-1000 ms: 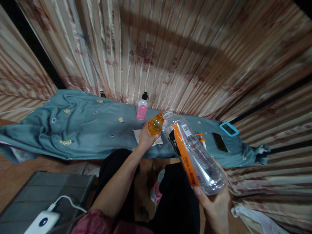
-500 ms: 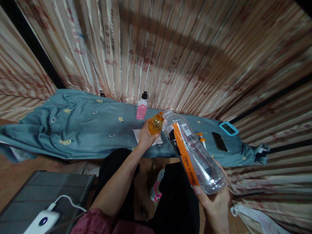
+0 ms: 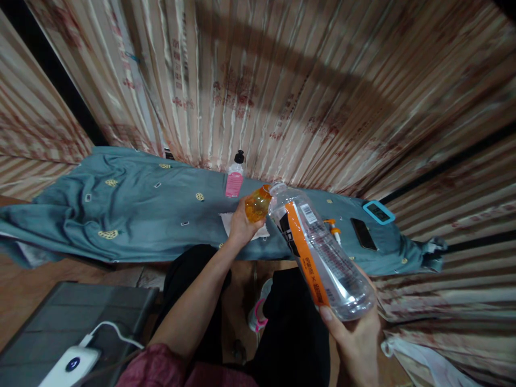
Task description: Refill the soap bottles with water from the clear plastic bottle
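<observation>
My left hand [image 3: 241,223] is closed round a small orange see-through bottle [image 3: 257,205], tilted with its mouth toward the right. My right hand [image 3: 357,336] grips the base end of a large clear plastic bottle [image 3: 322,252] with an orange and black label. The large bottle slants up and left, and its neck meets or nearly meets the orange bottle's mouth; whether they touch I cannot tell. Under my left hand lies a white tissue or cloth [image 3: 261,233]. An orange-and-white pump top [image 3: 334,231] is partly hidden behind the large bottle.
A pink-labelled bottle with a black cap [image 3: 234,180] stands on the blue-green cloth [image 3: 141,215] of the narrow table. To the right lie a dark phone [image 3: 363,234] and a blue-framed digital clock [image 3: 378,213]. A white power bank [image 3: 72,365] with a cable rests on a grey stool [image 3: 52,317].
</observation>
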